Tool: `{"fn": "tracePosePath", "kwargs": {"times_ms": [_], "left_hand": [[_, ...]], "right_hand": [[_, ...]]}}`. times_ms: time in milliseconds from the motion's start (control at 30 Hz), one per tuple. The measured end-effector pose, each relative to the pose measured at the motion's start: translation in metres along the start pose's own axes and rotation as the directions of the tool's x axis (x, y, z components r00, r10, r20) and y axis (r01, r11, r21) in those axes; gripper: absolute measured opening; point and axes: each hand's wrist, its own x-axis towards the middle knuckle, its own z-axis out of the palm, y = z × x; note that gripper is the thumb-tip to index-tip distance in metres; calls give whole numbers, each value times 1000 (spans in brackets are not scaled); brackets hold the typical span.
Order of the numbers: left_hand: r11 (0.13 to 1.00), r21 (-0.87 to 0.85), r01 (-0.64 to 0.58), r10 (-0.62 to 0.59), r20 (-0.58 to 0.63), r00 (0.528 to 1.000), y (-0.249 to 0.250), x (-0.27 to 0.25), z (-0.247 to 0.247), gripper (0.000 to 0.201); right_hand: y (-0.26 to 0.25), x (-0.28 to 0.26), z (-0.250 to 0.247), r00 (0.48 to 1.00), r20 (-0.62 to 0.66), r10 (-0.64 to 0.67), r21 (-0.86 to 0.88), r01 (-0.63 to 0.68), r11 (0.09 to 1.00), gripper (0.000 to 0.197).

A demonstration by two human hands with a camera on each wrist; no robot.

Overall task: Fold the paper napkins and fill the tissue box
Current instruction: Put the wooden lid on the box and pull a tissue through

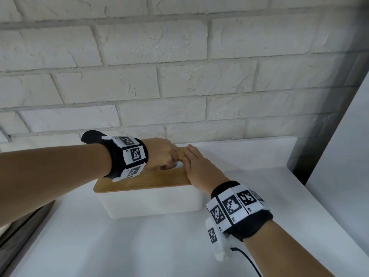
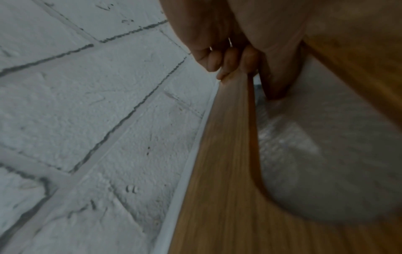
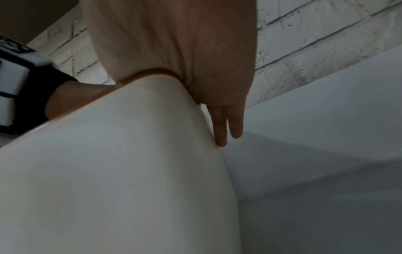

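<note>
A white tissue box (image 1: 151, 202) with a wooden lid (image 1: 139, 181) stands on the counter close to the wall. My left hand (image 1: 165, 154) lies on the lid. Its fingers (image 2: 219, 60) curl over the lid's far edge (image 2: 217, 171) and the thumb (image 2: 280, 68) sits in the slot, so it grips that strip. White napkins (image 2: 315, 154) show through the slot. My right hand (image 1: 197, 168) lies flat over the lid's right end. Its straight fingers (image 3: 222, 127) reach down the box's far right corner (image 3: 108, 171).
A white brick wall (image 1: 179, 76) rises directly behind the box. The white counter (image 1: 139, 246) extends toward me and to the right. A white upright panel (image 1: 349, 156) bounds the right side, and a dark strip (image 1: 20, 232) edges the counter at left.
</note>
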Motion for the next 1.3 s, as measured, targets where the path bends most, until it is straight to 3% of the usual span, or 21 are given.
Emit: {"fn": "tracePosePath", "kwargs": {"times_ms": [100,167,267,333,400,467,533,633,733,767,800,833,900,967,1033,1100,1200,1300], "left_hand": [[996,-72,46,-43,43,998,-2,-4,0,27],[990,-121,67,-69,-12,998,-3,-8,0,28],[956,-271,113,-148,-113,982,1,-18,3,13],[892,-401,210,-294,-162,942,-1,-25,9,15],[777,-540,324,-467,-148,872,-2,-33,9,10],[692,-627,359,-548,-133,826,-1,-38,7,12],[663,-629,406,-572,-75,817,-1,-42,6,16],[734,-504,456,-481,88,872,3,-37,2,26],[889,-177,423,-374,255,892,10,-27,-5,36],[929,-74,363,-343,198,918,12,-23,-5,33],[963,12,270,-270,38,962,12,-20,-5,24],[977,71,202,-196,-79,977,13,-18,-5,16],[991,96,92,-68,-222,973,12,-14,0,27],[996,90,22,5,-279,960,12,-7,1,36],[993,118,-25,57,-270,961,10,-3,-2,29],[980,183,-79,107,-149,983,4,-1,1,9],[993,109,-36,42,-53,998,1,-1,5,28],[998,50,-46,49,-70,996,2,-5,1,9]], "right_hand": [[1,3,3,999,-21,32,53,-31,998,48],[1,5,5,999,-22,40,50,-39,998,48],[2,5,5,999,-30,35,39,-33,999,49],[1,4,4,999,-31,30,19,-30,999,49],[0,3,3,999,-50,6,-43,-8,999,47],[0,2,2,993,-106,-42,-134,28,991,44],[-1,1,2,983,-162,-82,-204,48,978,41],[-3,1,5,975,-192,-110,-248,60,967,39],[-6,-1,6,974,-198,-113,-258,59,964,39],[-6,-1,6,973,-202,-113,-244,61,968,39],[-6,-2,5,972,-206,-114,-230,65,971,40],[-6,-2,5,971,-209,-117,-219,70,973,40],[-5,-1,5,972,-202,-123,-222,77,972,40],[-4,-1,6,974,-187,-128,-248,79,965,39],[-4,0,6,976,-175,-128,-256,81,963,39],[-4,-1,6,979,-176,-104,-219,64,974,39],[-5,-3,5,980,-172,-98,-202,62,977,39],[-5,-4,5,980,-162,-116,-216,79,973,40]]}}
